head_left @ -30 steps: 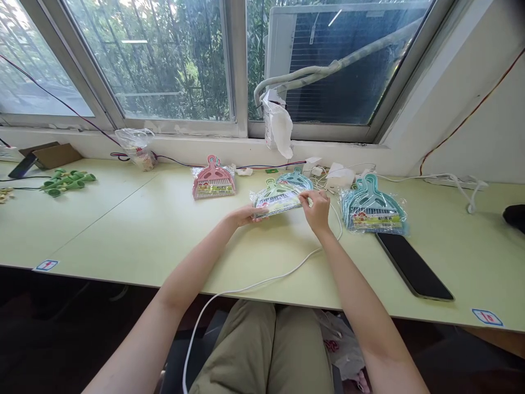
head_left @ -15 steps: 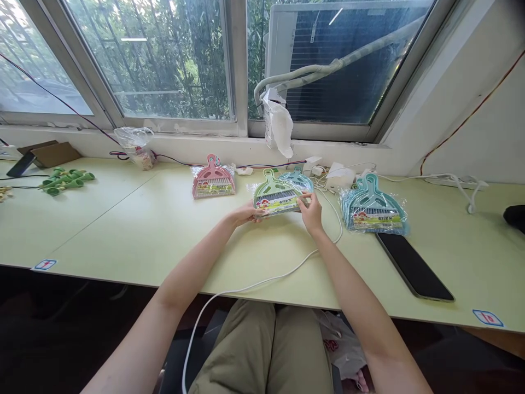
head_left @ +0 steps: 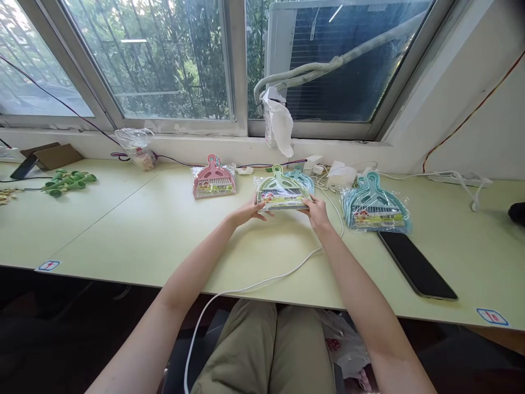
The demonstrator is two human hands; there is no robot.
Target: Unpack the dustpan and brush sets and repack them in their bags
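Between my two hands is a green mini dustpan and brush set (head_left: pixel 283 192) in clear plastic wrap, its handle pointing away from me. My left hand (head_left: pixel 248 212) grips the near left corner, thumb on top and other fingers partly below. At the near right corner my right hand (head_left: pixel 316 212) pinches the set. Just behind it lies a blue dustpan set (head_left: pixel 301 176), partly hidden. To the left rests a wrapped pink dustpan set (head_left: pixel 214 180). A stack of wrapped blue-green dustpan sets (head_left: pixel 374 202) lies to the right.
A black phone (head_left: pixel 416 265) lies at the right. The white cable (head_left: pixel 283 276) crosses the table and hangs over its front edge. Green leaf-shaped pieces (head_left: pixel 68 181), a cardboard box (head_left: pixel 57 156) and a plastic bag (head_left: pixel 139 150) are at the left. A power strip (head_left: pixel 459 179) lies by the wall.
The green set has shifted slightly right and turned squarer to me, its handle swinging right. My right hand has moved from its right side to the near right corner.
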